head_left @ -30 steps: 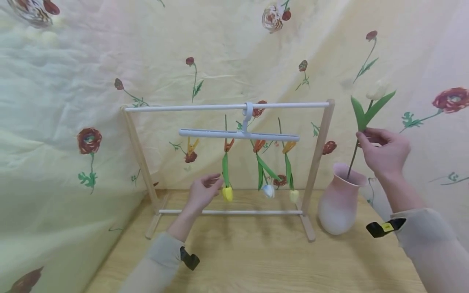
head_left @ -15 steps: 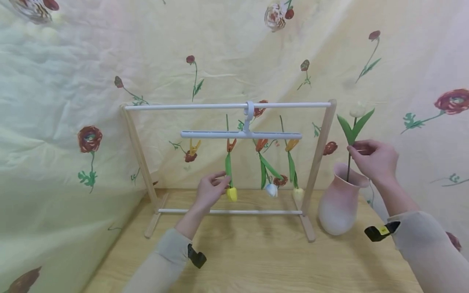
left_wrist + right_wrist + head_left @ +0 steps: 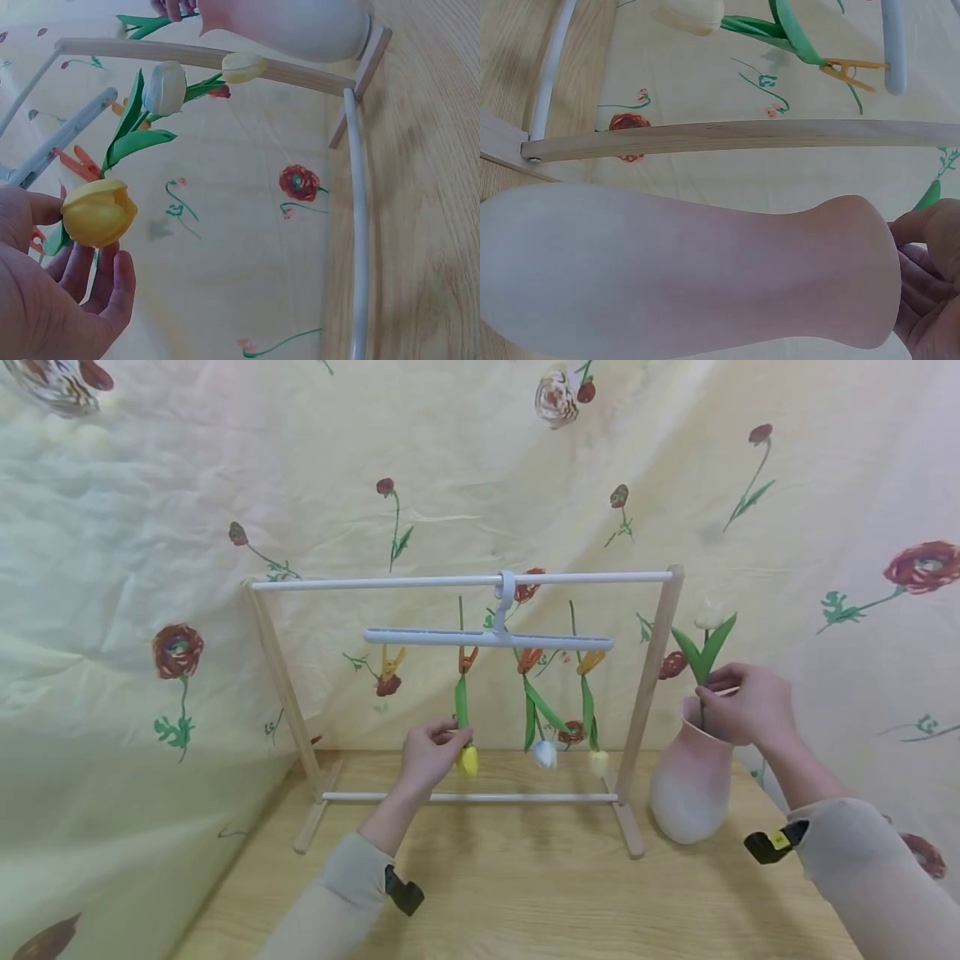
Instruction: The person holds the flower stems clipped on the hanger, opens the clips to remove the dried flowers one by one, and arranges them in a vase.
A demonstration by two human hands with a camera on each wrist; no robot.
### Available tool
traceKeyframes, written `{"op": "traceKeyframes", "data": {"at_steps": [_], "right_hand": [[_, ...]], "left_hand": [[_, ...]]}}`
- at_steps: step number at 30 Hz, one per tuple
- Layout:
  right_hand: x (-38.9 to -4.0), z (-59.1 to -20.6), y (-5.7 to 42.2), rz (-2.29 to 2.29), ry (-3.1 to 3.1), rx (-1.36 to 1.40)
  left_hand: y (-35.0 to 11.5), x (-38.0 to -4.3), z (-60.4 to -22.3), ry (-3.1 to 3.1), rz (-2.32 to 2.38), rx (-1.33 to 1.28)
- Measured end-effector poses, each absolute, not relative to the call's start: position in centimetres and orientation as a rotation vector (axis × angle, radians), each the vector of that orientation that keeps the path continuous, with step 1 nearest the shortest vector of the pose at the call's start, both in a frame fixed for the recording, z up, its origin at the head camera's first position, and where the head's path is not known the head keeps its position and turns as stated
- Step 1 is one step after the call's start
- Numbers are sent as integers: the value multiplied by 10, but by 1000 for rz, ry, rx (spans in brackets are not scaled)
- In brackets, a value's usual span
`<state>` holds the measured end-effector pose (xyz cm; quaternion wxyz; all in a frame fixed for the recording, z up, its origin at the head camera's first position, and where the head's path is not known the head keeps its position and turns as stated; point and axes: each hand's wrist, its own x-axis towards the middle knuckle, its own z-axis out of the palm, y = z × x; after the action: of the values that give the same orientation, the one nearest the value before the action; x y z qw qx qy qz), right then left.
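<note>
My left hand (image 3: pixel 431 756) pinches the yellow tulip (image 3: pixel 468 761) just by its bloom. That tulip hangs head down from an orange clothespin (image 3: pixel 467 660) under the pale blue hanger (image 3: pixel 427 636). In the left wrist view the thumb is beside the yellow bloom (image 3: pixel 99 213), with the other fingers curled below it. My right hand (image 3: pixel 753 702) holds a white tulip (image 3: pixel 709 615) upright by its stem, below the leaves. Its lower stem goes into the mouth of the pink-and-white vase (image 3: pixel 692 793). From the right wrist view, the fingers are at the vase rim.
A bluish-white tulip (image 3: pixel 545 754) and a cream tulip (image 3: pixel 598 764) hang head down from other clothespins. A yellow clothespin (image 3: pixel 389 664) at the hanger's left holds nothing. The wooden rack (image 3: pixel 652 693) stands on the table (image 3: pixel 510 893), left of the vase. Flower-printed cloth (image 3: pixel 322 460) hangs behind.
My right hand has moved left and down, lowering the white tulip deeper into the vase. My left hand has moved right onto the yellow tulip and taken hold of it.
</note>
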<state>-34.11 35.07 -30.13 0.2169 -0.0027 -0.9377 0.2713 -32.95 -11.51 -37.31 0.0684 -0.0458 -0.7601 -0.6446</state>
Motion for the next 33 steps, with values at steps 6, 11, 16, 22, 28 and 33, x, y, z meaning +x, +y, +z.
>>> {"op": "traceKeyframes", "data": {"at_steps": [6,11,16,22,28,33], "right_hand": [[-338,-305,350,731,-2657,40],[-338,-309,350,720,-2664,68],[-339,-310,350,696,-2674,98],[-341,-310,352,666,-2688,104],[-337,-309,355,636,-2708,131],[-328,-305,358,604,-2691,110]], "left_hand": [[-113,-329,-373,-2271,-1970,-134],[-112,-330,-375,-2248,-2004,-159],[-110,-328,-376,-2237,-2028,-179],[-107,-326,-375,-2237,-2024,-196],[-107,-324,-375,-2249,-2009,-189],[-106,-323,-376,-2256,-2008,-210]]}}
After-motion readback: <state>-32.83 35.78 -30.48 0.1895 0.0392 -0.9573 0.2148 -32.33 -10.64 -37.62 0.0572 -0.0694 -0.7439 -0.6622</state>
